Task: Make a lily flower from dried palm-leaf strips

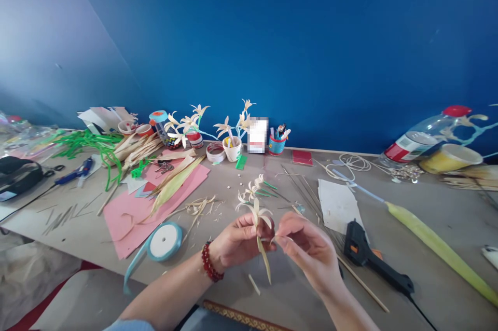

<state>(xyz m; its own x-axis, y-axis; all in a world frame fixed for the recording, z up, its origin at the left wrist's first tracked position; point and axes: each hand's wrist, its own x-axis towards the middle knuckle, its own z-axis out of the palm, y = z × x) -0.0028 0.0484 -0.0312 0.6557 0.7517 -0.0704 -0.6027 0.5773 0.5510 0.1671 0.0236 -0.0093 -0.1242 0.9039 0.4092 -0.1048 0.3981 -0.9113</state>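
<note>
My left hand (245, 237), with a red bead bracelet at the wrist, pinches a cream husk flower (256, 211) between thumb and fingers. Its pale petals curl outward at the top, and a long, narrow tail hangs below the grip. Close beside it, my right hand (305, 243) has thumb and forefinger pressed together near the flower's base. A thin pale bit shows at those fingertips, too small to name. Several small white flowers (254, 185) with green stems lie on the table just beyond my hands.
A black glue gun (363, 256) lies to the right, by a white cloth (338, 204) and a long yellow-green husk (439, 243). At left are a blue ribbon spool (164, 241) and pink paper (124, 217). Cups with husk flowers (232, 148) line the blue wall.
</note>
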